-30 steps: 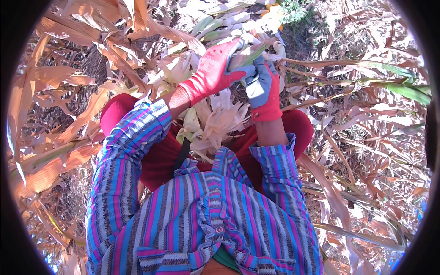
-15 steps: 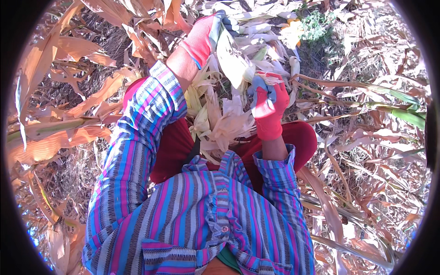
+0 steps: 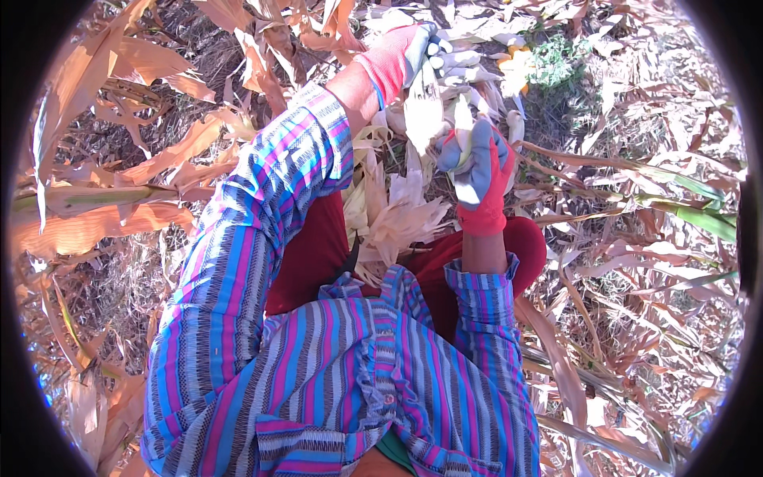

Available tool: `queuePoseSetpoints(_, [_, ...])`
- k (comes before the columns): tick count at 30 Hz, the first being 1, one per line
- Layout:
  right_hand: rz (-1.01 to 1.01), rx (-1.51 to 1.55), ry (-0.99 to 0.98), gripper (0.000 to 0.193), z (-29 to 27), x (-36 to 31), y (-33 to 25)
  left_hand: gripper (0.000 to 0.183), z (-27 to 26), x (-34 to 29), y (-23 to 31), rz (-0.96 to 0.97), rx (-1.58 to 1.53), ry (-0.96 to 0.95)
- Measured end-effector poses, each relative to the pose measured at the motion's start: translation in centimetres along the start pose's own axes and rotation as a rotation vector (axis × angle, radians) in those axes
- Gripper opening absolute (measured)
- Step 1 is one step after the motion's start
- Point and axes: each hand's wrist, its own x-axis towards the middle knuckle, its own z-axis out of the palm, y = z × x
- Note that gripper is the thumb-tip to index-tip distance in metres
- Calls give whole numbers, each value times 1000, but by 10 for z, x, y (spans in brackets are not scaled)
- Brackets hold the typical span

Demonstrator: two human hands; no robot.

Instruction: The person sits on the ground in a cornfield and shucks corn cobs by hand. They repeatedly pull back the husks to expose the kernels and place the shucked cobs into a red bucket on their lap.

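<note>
Near the dry husks (image 3: 404, 213), we list: one pale corn ear (image 3: 423, 118), gripped at its top by our left hand (image 3: 409, 54); our right hand (image 3: 481, 171), half-curled beside it (hold unclear). Step, we judge: husking; next move calls for a firm right-hand pinch.

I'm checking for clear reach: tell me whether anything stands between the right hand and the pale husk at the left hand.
Nothing visible stands between the right hand and the pale husk at the left hand; just a narrow gap shows, though its depth is unclear.
</note>
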Motion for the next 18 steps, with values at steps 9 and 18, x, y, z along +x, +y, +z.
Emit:
queuePoseSetpoints(9, [151,-36,-186,26,-21,-21,12,31,-14,5,15,-5,-156,-105])
queuePoseSetpoints(18, [-103,-603,348,72,-20,2,57,27,12,-21,22,-78,-416,-316])
